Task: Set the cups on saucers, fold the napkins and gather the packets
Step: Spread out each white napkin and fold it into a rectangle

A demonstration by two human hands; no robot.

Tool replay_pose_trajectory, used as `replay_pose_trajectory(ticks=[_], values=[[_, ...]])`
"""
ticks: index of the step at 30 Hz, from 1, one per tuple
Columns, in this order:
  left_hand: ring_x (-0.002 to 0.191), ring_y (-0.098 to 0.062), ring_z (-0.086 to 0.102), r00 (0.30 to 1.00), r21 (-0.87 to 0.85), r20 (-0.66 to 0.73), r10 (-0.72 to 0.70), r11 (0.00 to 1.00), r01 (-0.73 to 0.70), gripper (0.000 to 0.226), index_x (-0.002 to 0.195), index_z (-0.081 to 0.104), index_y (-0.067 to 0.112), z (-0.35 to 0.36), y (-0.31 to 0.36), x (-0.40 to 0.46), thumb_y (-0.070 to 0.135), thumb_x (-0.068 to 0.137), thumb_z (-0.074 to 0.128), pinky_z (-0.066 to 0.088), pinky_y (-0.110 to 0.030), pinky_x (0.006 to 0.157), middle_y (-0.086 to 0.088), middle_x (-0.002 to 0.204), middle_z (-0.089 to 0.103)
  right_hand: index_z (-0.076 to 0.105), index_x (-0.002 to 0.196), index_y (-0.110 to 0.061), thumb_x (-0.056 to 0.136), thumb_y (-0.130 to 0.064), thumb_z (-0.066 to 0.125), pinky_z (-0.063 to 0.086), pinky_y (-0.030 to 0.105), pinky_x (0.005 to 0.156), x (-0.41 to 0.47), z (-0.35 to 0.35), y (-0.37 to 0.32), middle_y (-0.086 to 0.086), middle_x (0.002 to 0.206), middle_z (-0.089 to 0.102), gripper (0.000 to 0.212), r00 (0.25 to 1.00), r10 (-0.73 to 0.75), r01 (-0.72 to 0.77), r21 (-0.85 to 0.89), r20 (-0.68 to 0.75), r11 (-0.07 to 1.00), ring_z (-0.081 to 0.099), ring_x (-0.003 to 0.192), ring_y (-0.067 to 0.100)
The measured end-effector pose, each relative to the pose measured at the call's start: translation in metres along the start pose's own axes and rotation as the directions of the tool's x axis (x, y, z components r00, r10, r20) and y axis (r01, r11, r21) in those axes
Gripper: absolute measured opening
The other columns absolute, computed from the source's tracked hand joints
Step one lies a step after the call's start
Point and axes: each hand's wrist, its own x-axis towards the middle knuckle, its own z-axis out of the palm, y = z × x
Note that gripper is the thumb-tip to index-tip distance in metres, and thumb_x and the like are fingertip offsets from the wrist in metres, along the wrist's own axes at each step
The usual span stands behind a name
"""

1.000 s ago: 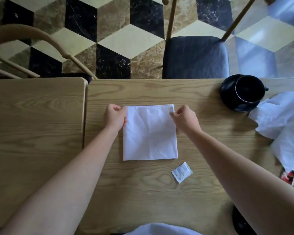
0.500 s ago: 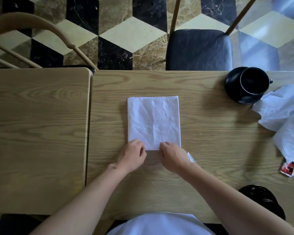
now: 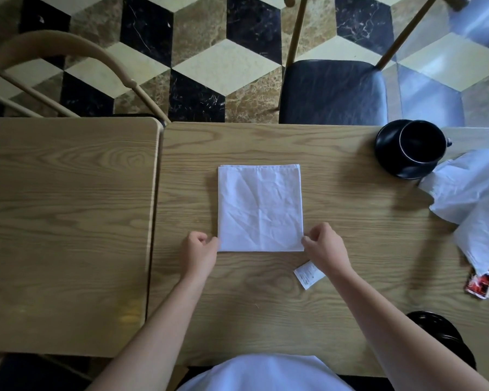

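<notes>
**A:** What lies in front of the person?

**B:** A white folded napkin lies flat near the middle of a wooden table, a neat rectangle with layered edges showing along its far side. A second wooden table butts against the first table's left edge.

**A:** And the hands?

**B:** The left hand pinches the napkin's near left corner with curled fingers. The right hand pinches the near right corner the same way. Both corners are still down on the wood.

**A:** Where are the packets?

**B:** A small white packet lies just beside the right wrist, close to the napkin's near right corner. A red packet lies near the table's right edge, touching the tip of a crumpled white napkin spread along that edge.

**A:** And the cups?

**B:** A black cup stands on a black saucer by the far edge, towards the right corner; the loose napkin touches the saucer. Another black dish sits at the near edge, partly hidden behind the right forearm; I cannot tell what it is.
</notes>
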Motion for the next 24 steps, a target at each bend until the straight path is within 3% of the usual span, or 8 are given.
replay_pose_trajectory(ticks=[2,5,8,12,15,19,24], values=[[0.066,-0.022,0.054,0.988,-0.138,0.109,-0.113,0.982,0.128,0.012,0.086,0.06,0.009,0.002,-0.001,-0.003,0.018,0.079,0.066,0.043,-0.029,0.062,-0.004,0.074,0.061,0.047,0.072,-0.012,0.079,-0.025,0.057,0.032,0.029,0.051,-0.001,0.001,-0.002,-0.009,0.063,0.056,0.018,0.998,0.054,-0.056,0.046,0.044,0.997,0.05,0.058,0.017],[0.064,-0.021,0.045,0.975,-0.143,0.178,-0.133,0.977,0.159,0.014,0.071,0.057,0.012,0.005,0.006,-0.007,0.017,0.081,0.064,0.034,-0.031,0.063,-0.01,0.066,0.049,0.037,0.062,-0.014,0.079,-0.027,0.059,0.026,0.03,0.052,0.0,0.004,-0.009,-0.002,0.054,0.035,0.031,0.993,0.063,-0.069,0.053,0.099,0.996,0.032,0.053,0.019],[0.06,-0.021,0.042,0.973,-0.138,0.175,-0.15,0.975,0.175,0.026,0.063,0.054,0.013,0.004,0.017,-0.007,0.016,0.085,0.068,0.03,-0.03,0.058,-0.006,0.059,0.046,0.039,0.056,-0.016,0.083,-0.027,0.065,0.026,0.027,0.049,0.002,0.001,-0.014,-0.002,0.05,0.037,0.04,0.981,0.117,-0.137,0.131,0.152,0.982,0.034,0.047,0.018],[0.064,-0.021,0.054,0.959,-0.226,0.252,-0.129,0.956,0.188,0.013,0.078,0.061,0.009,-0.006,0.024,-0.01,0.012,0.09,0.066,0.042,-0.026,0.052,-0.007,0.073,0.058,0.054,0.065,-0.015,0.083,-0.027,0.068,0.03,0.028,0.052,-0.011,-0.009,-0.015,-0.001,0.057,0.044,0.026,0.979,0.129,-0.169,0.271,0.157,0.948,0.04,0.051,0.018],[0.056,-0.018,0.059,0.945,-0.302,0.314,-0.087,0.935,0.187,0.016,0.08,0.053,0.013,-0.018,0.014,-0.02,0.009,0.091,0.064,0.035,-0.021,0.042,-0.008,0.075,0.06,0.063,0.071,-0.012,0.083,-0.028,0.069,0.034,0.028,0.053,-0.032,-0.015,-0.01,0.002,0.061,0.055,0.02,0.985,0.11,-0.147,0.306,0.135,0.94,0.048,0.055,0.019],[0.05,-0.014,0.058,0.933,-0.189,0.351,-0.077,0.97,0.151,0.018,0.083,0.052,0.014,-0.029,-0.032,-0.043,0.007,0.088,0.068,0.029,-0.021,0.041,-0.007,0.072,0.059,0.066,0.069,-0.012,0.084,-0.024,0.069,0.04,0.026,0.056,-0.075,-0.004,0.015,0.004,0.062,0.062,0.02,0.973,0.124,-0.182,0.321,0.194,0.929,0.059,0.057,0.018],[0.051,-0.014,0.058,0.927,-0.037,0.362,-0.094,0.993,0.115,0.016,0.086,0.052,0.013,-0.035,-0.08,-0.075,0.013,0.087,0.068,0.03,-0.022,0.04,-0.006,0.073,0.06,0.068,0.068,-0.011,0.088,-0.019,0.07,0.038,0.017,0.043,-0.123,0.018,0.049,-0.001,0.051,0.057,0.021,0.941,0.196,-0.285,0.331,0.276,0.9,0.055,0.047,0.011]])
